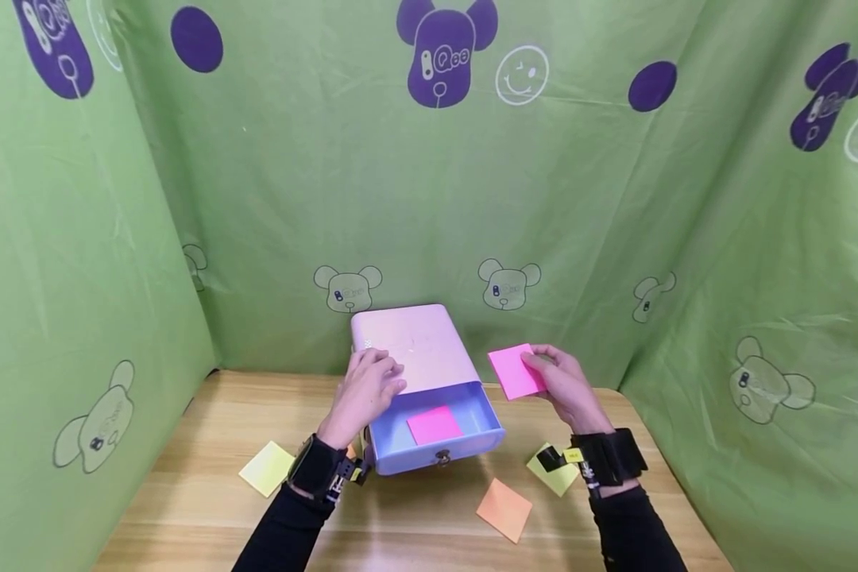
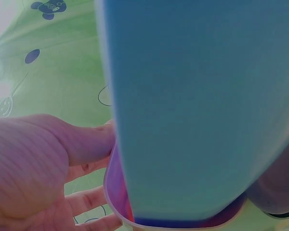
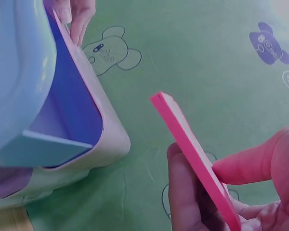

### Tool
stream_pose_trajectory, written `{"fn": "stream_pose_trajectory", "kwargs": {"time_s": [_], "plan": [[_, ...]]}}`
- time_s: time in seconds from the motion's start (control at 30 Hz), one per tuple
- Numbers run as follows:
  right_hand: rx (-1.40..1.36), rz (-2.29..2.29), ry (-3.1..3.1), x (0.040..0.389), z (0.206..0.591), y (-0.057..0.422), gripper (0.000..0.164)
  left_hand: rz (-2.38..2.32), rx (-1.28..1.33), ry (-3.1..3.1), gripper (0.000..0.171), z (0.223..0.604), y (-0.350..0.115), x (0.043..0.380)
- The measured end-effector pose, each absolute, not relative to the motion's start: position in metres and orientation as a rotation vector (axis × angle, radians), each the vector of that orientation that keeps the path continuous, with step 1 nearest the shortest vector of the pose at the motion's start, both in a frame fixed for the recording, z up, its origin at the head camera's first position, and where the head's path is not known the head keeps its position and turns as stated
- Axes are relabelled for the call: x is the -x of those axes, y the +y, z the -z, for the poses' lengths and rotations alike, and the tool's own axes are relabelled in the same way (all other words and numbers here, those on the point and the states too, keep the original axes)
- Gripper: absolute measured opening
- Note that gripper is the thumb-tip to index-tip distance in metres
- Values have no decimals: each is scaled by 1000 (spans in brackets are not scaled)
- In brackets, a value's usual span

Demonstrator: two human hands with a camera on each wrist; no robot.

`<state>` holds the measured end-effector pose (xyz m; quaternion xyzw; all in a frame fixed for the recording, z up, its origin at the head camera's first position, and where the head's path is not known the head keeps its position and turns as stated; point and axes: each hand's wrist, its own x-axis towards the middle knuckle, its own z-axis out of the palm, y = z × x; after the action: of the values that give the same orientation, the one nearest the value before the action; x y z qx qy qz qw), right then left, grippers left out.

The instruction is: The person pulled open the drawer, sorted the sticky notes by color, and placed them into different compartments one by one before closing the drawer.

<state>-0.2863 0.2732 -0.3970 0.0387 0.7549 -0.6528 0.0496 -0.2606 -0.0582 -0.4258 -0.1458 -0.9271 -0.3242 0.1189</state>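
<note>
My right hand [image 1: 561,385] pinches a pad of pink sticky notes [image 1: 516,371] between thumb and fingers, raised to the right of a small drawer box [image 1: 415,345]. The right wrist view shows the pad [image 3: 197,159] edge-on. The box has a pale pink shell and a blue drawer [image 1: 482,409] pulled out at the front. Inside that drawer lies another pink pad [image 1: 434,426]. My left hand [image 1: 365,393] rests on the left side of the shell, fingers over its top. Up close in the left wrist view, the left hand [image 2: 38,168] touches the shell's rim.
A yellow pad [image 1: 267,469] lies left of the box. To the right are an orange pad [image 1: 504,510] and a yellow-green pad [image 1: 559,477], partly behind the right wrist camera. A bit of orange shows beside the left wrist. Green curtains [image 1: 429,199] enclose the wooden table [image 1: 415,540].
</note>
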Motion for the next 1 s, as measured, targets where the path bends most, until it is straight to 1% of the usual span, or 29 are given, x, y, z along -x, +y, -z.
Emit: {"fn": "stream_pose_trajectory", "kwargs": {"time_s": [0.07, 0.33, 0.57, 0.8, 1.0], "plan": [[-102, 1989, 2298, 285, 394, 270, 48, 951, 424, -2709, 23, 426, -58, 261], [-66, 2011, 2278, 280, 385, 258, 35, 954, 417, -2711, 24, 426, -59, 262], [-48, 1938, 2339, 276, 385, 246, 37, 961, 437, -2700, 23, 428, -59, 261], [-12, 1892, 2377, 275, 387, 235, 34, 953, 445, -2692, 23, 426, -60, 262], [17, 1885, 2377, 272, 389, 227, 35, 965, 431, -2710, 24, 427, -60, 262]]}}
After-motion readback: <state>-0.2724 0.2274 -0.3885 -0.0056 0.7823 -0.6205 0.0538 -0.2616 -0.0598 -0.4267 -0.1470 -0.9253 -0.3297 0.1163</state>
